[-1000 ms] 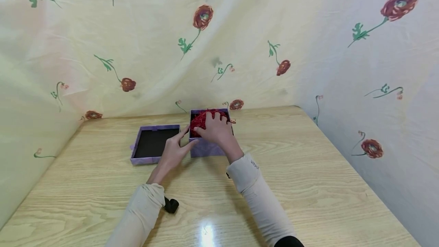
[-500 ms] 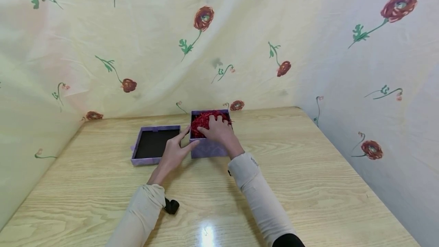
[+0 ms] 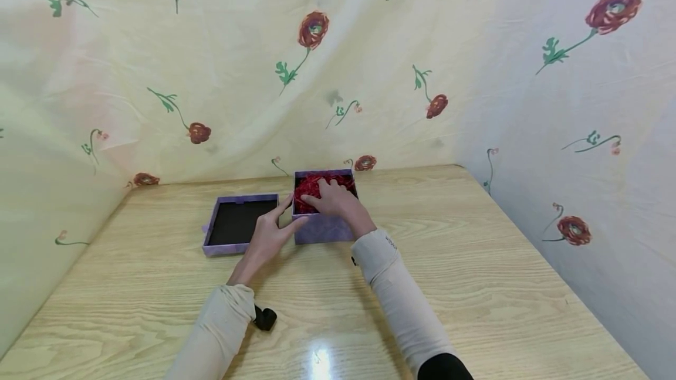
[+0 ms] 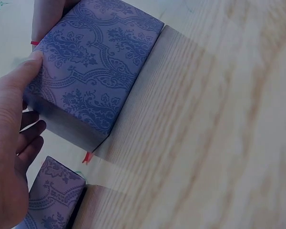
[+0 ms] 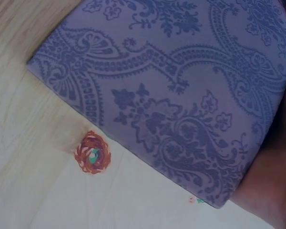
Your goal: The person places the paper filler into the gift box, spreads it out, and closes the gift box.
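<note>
Purple patterned box: centre of frame, on table, filled with red shredded filler. Left hand: grip unclenched, thumb on the box's front wall, index finger along its left wall. Right hand: fingers on the filler; cannot tell whether its grip grasps any. Shallow purple tray, black inside, sits left of the box.

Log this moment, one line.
left grip: holds purple box | right grip: on red shreds inside | lid: off, left of box
</note>
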Action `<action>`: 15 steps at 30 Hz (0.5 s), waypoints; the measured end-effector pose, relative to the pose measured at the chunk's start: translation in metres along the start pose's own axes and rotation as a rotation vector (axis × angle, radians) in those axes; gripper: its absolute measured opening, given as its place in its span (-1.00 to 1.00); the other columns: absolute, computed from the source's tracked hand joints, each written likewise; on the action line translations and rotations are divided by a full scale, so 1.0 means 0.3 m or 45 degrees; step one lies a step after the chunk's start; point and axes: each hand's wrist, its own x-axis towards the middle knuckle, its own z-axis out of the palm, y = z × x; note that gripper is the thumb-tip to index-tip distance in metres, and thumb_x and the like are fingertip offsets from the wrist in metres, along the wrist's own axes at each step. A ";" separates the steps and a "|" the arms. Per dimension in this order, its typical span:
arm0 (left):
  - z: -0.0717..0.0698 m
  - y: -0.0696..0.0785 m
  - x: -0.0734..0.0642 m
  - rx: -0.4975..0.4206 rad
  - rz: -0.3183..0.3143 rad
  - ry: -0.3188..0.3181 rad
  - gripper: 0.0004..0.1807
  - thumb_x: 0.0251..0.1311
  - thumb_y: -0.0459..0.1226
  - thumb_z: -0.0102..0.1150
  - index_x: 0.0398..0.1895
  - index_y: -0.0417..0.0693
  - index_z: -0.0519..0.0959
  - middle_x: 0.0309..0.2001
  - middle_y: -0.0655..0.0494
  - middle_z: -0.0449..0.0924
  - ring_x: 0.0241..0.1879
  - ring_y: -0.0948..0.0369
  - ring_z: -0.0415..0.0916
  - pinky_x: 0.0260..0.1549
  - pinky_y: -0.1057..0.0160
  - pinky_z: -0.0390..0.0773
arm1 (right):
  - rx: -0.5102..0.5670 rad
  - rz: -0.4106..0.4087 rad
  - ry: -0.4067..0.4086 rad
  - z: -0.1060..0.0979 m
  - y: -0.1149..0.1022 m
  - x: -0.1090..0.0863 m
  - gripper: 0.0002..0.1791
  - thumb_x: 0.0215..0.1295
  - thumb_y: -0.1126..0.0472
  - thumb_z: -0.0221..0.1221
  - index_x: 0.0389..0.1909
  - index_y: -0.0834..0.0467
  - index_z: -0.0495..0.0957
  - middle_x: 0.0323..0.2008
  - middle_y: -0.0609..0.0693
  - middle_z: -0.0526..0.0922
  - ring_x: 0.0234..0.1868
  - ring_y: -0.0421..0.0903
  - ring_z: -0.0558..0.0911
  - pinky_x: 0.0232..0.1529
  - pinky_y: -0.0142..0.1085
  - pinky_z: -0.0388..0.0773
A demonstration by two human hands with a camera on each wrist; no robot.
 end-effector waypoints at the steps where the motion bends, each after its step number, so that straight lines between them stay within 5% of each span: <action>1: 0.000 0.001 0.000 0.000 -0.002 0.000 -0.21 0.37 0.01 0.35 0.58 0.02 0.31 0.41 -0.15 0.42 -0.75 0.30 0.12 -0.02 -0.01 0.47 | 0.006 -0.006 -0.008 -0.001 0.002 0.002 -0.13 0.60 -0.26 -0.04 0.62 0.28 0.07 0.57 0.37 0.09 0.53 0.32 0.17 0.44 0.18 0.17; 4: 0.001 0.001 0.001 0.005 0.000 0.003 -0.21 0.36 0.00 0.36 0.57 0.00 0.32 0.41 -0.15 0.43 -0.23 0.07 0.68 0.17 -0.09 0.48 | 0.029 -0.026 -0.029 -0.003 0.009 0.006 -0.11 0.61 -0.25 -0.04 0.62 0.31 0.05 0.57 0.36 0.09 0.54 0.28 0.16 0.46 0.13 0.15; 7: 0.000 0.001 0.002 0.011 0.006 0.003 -0.21 0.36 -0.02 0.36 0.57 -0.03 0.32 0.41 -0.15 0.43 -0.20 0.01 0.67 0.10 -0.06 0.53 | 0.043 -0.049 -0.049 -0.007 0.016 0.013 -0.11 0.61 -0.24 -0.04 0.61 0.35 0.04 0.56 0.35 0.12 0.55 0.26 0.16 0.48 0.09 0.13; 9: 0.000 0.002 0.003 0.011 0.011 0.004 -0.21 0.36 -0.02 0.36 0.58 -0.04 0.32 0.41 -0.15 0.43 -0.63 0.18 0.39 -0.05 0.01 0.52 | 0.053 -0.071 -0.058 -0.011 0.021 0.022 -0.12 0.62 -0.22 -0.03 0.60 0.37 0.05 0.55 0.34 0.16 0.54 0.25 0.18 0.48 0.07 0.15; 11: -0.001 0.003 0.003 0.006 0.014 0.003 -0.21 0.37 -0.02 0.35 0.58 -0.04 0.31 0.40 -0.17 0.44 -0.74 0.27 -0.06 -0.17 0.03 0.46 | 0.060 -0.092 -0.067 -0.015 0.025 0.029 -0.13 0.62 -0.19 -0.02 0.59 0.39 0.05 0.53 0.34 0.19 0.53 0.23 0.21 0.47 0.05 0.17; 15: 0.001 0.003 -0.001 0.004 0.005 -0.001 -0.21 0.37 -0.01 0.34 0.59 -0.02 0.31 0.12 -0.29 0.62 -0.75 0.34 -0.10 -0.09 0.02 0.44 | 0.047 -0.096 -0.103 -0.014 0.033 0.037 -0.13 0.62 -0.17 0.00 0.60 0.38 0.04 0.55 0.34 0.16 0.55 0.23 0.18 0.48 0.06 0.16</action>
